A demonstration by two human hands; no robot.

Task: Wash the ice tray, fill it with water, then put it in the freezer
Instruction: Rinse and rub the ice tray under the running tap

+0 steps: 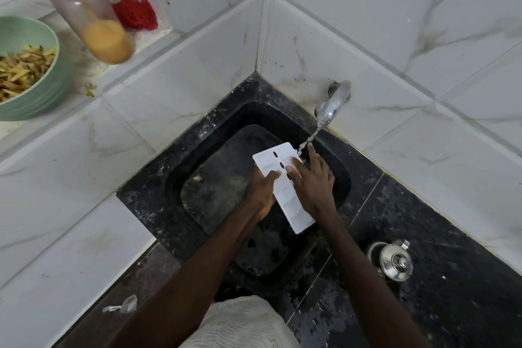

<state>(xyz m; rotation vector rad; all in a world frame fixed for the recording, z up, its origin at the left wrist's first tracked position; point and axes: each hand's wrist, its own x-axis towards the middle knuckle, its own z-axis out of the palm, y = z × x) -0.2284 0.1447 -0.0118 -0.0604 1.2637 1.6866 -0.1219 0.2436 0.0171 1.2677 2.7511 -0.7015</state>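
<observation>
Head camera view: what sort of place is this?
Probably a home kitchen's washing corner: a black stone sink under a running chrome wall tap, white marble-look wall tiles, and a green bowl of vegetable peelings on the ledge.

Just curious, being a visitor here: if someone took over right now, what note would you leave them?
Left hand grips the ice tray by its left edge, thumb on top.
Right hand lies on the tray with straight fingers.
The tray is held over the sink, its far end under water running from the tap.
Done: washing is under way.
Left: finish rinsing, fill the tray, carry it to the freezer, which is not in view.
</observation>
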